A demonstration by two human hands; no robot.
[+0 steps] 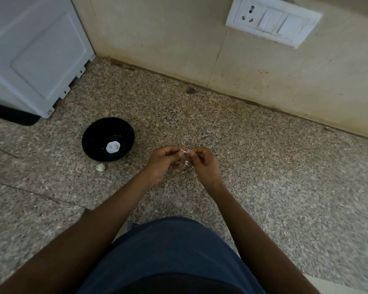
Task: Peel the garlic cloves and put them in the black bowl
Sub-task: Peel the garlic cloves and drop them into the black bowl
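A garlic clove [184,151] is pinched between the fingertips of the left hand [164,164] and the right hand [203,164], both held close together above the speckled floor [263,166], with bits of pale skin seen at the fingers. At about nine o'clock from the hands, well apart, the black bowl [108,139] is set on the floor with something white lying at its bottom, and a small white piece [100,167] is found just beside the bowl at its six o'clock. A white appliance [34,54] is seen at ten o'clock and a wall socket [273,21] at one o'clock.
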